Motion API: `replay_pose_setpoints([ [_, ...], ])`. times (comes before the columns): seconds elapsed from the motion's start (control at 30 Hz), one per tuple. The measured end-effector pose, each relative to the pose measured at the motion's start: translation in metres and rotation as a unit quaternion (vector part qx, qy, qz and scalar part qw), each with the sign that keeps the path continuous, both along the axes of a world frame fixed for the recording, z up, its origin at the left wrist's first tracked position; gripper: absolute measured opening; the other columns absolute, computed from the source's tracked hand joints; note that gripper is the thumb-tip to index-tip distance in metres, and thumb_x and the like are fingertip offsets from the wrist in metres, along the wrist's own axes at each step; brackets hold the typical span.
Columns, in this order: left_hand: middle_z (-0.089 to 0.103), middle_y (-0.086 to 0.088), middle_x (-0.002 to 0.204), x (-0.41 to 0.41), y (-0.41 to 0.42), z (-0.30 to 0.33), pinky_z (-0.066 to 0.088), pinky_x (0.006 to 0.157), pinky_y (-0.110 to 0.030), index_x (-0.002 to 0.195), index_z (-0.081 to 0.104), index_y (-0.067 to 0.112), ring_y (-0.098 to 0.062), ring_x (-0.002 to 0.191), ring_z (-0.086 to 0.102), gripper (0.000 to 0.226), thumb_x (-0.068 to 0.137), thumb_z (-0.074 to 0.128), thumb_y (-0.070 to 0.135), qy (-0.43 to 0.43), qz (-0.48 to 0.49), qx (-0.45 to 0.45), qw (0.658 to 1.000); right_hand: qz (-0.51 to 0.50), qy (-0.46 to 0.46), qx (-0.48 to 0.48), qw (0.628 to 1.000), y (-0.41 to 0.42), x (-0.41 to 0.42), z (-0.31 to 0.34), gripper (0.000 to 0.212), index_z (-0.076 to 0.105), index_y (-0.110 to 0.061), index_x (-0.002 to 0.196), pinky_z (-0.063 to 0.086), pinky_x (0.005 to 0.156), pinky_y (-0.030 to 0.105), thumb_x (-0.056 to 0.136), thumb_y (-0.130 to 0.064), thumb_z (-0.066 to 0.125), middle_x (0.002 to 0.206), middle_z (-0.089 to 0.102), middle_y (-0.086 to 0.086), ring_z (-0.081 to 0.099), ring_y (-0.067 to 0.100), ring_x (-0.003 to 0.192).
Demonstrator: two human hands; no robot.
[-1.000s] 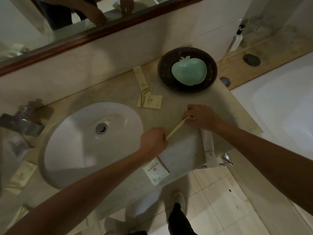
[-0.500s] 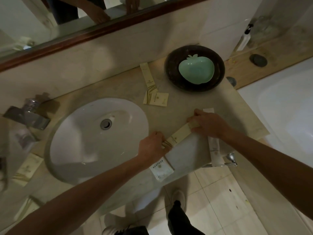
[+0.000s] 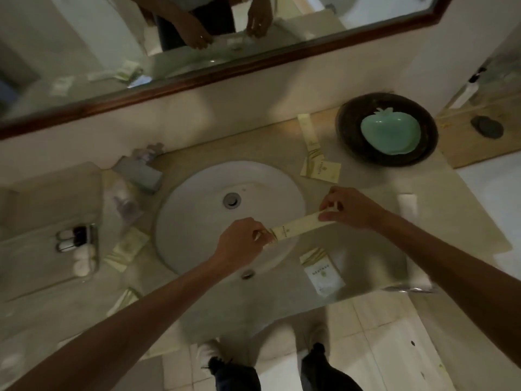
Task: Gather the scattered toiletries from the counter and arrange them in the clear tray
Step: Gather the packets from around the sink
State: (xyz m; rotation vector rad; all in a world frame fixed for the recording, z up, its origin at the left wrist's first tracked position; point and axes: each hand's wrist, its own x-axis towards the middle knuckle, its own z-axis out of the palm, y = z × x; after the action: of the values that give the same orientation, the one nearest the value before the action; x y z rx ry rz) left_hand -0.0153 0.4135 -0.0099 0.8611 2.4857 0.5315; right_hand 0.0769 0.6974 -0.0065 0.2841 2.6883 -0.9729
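A long cream toiletry box (image 3: 300, 226) is held level over the right side of the sink, my left hand (image 3: 242, 241) gripping its left end and my right hand (image 3: 348, 207) its right end. The clear tray (image 3: 94, 249) sits far left on the counter with small bottles and white round items inside. More cream packets lie scattered: a long one (image 3: 308, 136) and a square one (image 3: 321, 172) near the back, a sachet (image 3: 324, 273) at the front edge, others (image 3: 127, 248) left of the sink. A white tube (image 3: 407, 204) lies at right.
The white sink basin (image 3: 197, 210) fills the counter's middle, with a metal faucet (image 3: 138, 172) at its left. A dark bowl (image 3: 352, 131) holding a green apple-shaped dish (image 3: 390, 134) stands at the back right. A mirror runs along the wall; a bathtub is at right.
Both hands have lifted the long box off the counter and carried it left over the sink's edge. The view has swung left, bringing the clear tray into sight.
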Motion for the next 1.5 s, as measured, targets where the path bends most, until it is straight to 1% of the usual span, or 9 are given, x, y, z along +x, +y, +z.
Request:
replay_pose_setpoints([
  [0.13, 0.056, 0.005, 0.077, -0.041, -0.114, 0.023, 0.038, 0.061, -0.027, 0.090, 0.073, 0.021, -0.013, 0.070, 0.053, 0.020, 0.088, 0.064, 0.039, 0.019, 0.051, 0.007, 0.999, 0.015, 0.018, -0.026, 0.999, -0.109, -0.050, 0.017, 0.014, 0.071, -0.027, 0.083, 0.042, 0.069, 0.025, 0.078, -0.035, 0.081, 0.086, 0.063, -0.006, 0.057, 0.005, 0.072],
  [0.27, 0.058, 0.001, 0.084, -0.081, -0.242, 0.044, 0.039, 0.065, -0.029, 0.092, 0.070, 0.018, -0.015, 0.076, 0.056, 0.020, 0.093, 0.059, 0.034, 0.006, 0.111, -0.013, 0.994, 0.060, 0.013, -0.036, 0.997, -0.229, -0.103, 0.037, 0.015, 0.068, -0.034, 0.073, 0.045, 0.060, 0.020, 0.078, -0.041, 0.080, 0.073, 0.064, -0.011, 0.056, 0.001, 0.063],
  [0.37, 0.054, 0.001, 0.079, -0.108, -0.337, 0.056, 0.037, 0.065, -0.027, 0.086, 0.069, 0.012, -0.015, 0.074, 0.053, 0.020, 0.095, 0.057, 0.025, 0.025, 0.137, -0.027, 0.990, 0.093, 0.005, -0.047, 0.995, -0.317, -0.139, 0.046, 0.016, 0.075, -0.023, 0.083, 0.042, 0.056, 0.013, 0.079, -0.039, 0.079, 0.077, 0.063, -0.013, 0.056, 0.001, 0.065],
  [0.5, 0.057, 0.000, 0.084, -0.133, -0.443, 0.069, 0.041, 0.072, -0.028, 0.090, 0.072, 0.011, -0.016, 0.080, 0.053, 0.018, 0.093, 0.059, 0.024, 0.037, 0.201, -0.042, 0.978, 0.126, -0.001, -0.067, 0.990, -0.422, -0.182, 0.048, 0.014, 0.077, -0.020, 0.093, 0.041, 0.059, 0.015, 0.087, -0.032, 0.073, 0.076, 0.061, -0.019, 0.057, 0.000, 0.067],
  [0.63, 0.066, -0.001, 0.089, -0.148, -0.515, 0.066, 0.051, 0.074, -0.030, 0.092, 0.075, 0.017, -0.017, 0.084, 0.061, 0.019, 0.089, 0.062, 0.031, 0.024, 0.260, -0.091, 0.961, 0.146, -0.012, -0.058, 0.987, -0.500, -0.211, 0.039, 0.016, 0.078, -0.020, 0.093, 0.044, 0.060, 0.020, 0.090, -0.033, 0.068, 0.078, 0.068, -0.011, 0.060, 0.002, 0.067],
  [0.87, 0.072, -0.004, 0.093, -0.178, -0.541, 0.044, 0.053, 0.065, -0.030, 0.096, 0.075, 0.018, -0.023, 0.082, 0.068, 0.022, 0.088, 0.059, 0.030, 0.069, 0.331, -0.150, 0.929, 0.155, -0.009, 0.044, 0.987, -0.570, -0.235, 0.016, 0.023, 0.076, -0.016, 0.090, 0.056, 0.067, 0.037, 0.092, -0.035, 0.063, 0.081, 0.070, 0.001, 0.064, 0.016, 0.072],
  [1.07, 0.072, -0.007, 0.093, -0.187, -0.548, 0.017, 0.054, 0.065, -0.032, 0.099, 0.072, 0.015, -0.025, 0.082, 0.069, 0.021, 0.090, 0.058, 0.028, 0.094, 0.316, -0.204, 0.922, 0.176, 0.003, 0.140, 0.974, -0.593, -0.254, -0.009, 0.025, 0.073, -0.017, 0.094, 0.043, 0.064, 0.029, 0.094, -0.036, 0.057, 0.092, 0.063, 0.001, 0.063, 0.023, 0.084],
  [1.2, 0.072, -0.007, 0.094, -0.189, -0.551, 0.000, 0.054, 0.067, -0.033, 0.099, 0.073, 0.014, -0.026, 0.084, 0.070, 0.020, 0.089, 0.059, 0.024, 0.091, 0.286, -0.241, 0.923, 0.199, 0.028, 0.177, 0.963, -0.602, -0.256, -0.027, 0.031, 0.071, -0.012, 0.106, 0.049, 0.079, 0.037, 0.094, -0.036, 0.056, 0.117, 0.060, 0.010, 0.057, 0.027, 0.103],
  [1.5, 0.073, -0.008, 0.094, -0.192, -0.550, -0.012, 0.055, 0.069, -0.033, 0.096, 0.073, 0.012, -0.026, 0.087, 0.071, 0.020, 0.089, 0.055, 0.010, 0.122, 0.231, -0.300, 0.918, 0.226, 0.075, 0.230, 0.944, -0.607, -0.257, -0.041, 0.031, 0.070, -0.014, 0.112, 0.041, 0.095, 0.039, 0.096, -0.035, 0.054, 0.129, 0.056, 0.009, 0.048, 0.025, 0.118],
])
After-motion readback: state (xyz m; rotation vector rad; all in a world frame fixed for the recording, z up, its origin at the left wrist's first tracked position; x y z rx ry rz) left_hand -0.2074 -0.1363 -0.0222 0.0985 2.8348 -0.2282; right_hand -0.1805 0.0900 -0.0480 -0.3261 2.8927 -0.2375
